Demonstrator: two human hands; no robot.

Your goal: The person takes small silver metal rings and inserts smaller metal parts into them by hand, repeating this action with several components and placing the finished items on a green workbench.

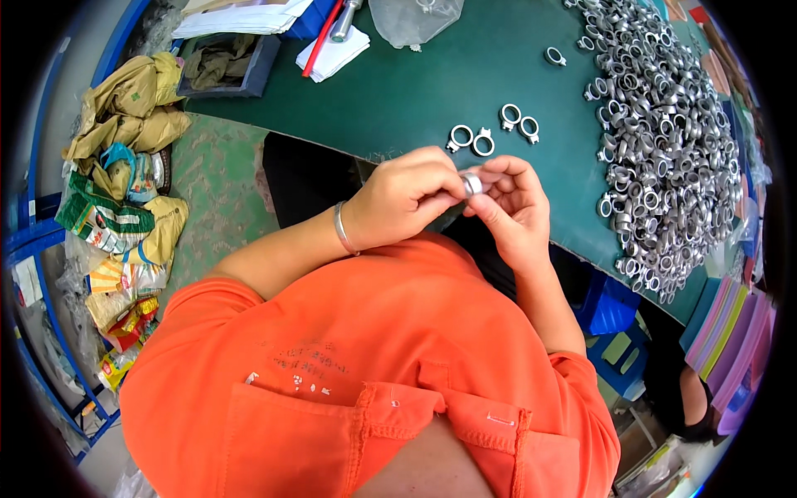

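A small silver metal ring clamp point(471, 183) is held between my two hands, just over the near edge of the green table. My left hand point(407, 197), with a bangle on its wrist, is closed, its thumb and forefinger at the ring's left side. From the other side my right hand point(516, 207) pinches the ring between thumb and curled fingers. Just beyond my hands, several similar ring clamps point(483, 143) lie loosely grouped on the table. A large heap of these metal rings point(664, 141) covers the right side, with one stray ring point(555, 56) left of it.
On the green table point(398, 100) lie a red pen point(322, 40), a metal tool point(344, 23), white paper point(342, 55) and a clear plastic bag point(415, 21). A grey bin point(256, 73) holds cloth. Crumpled bags point(133, 183) fill the left; blue plastic containers point(610, 300) stand below right.
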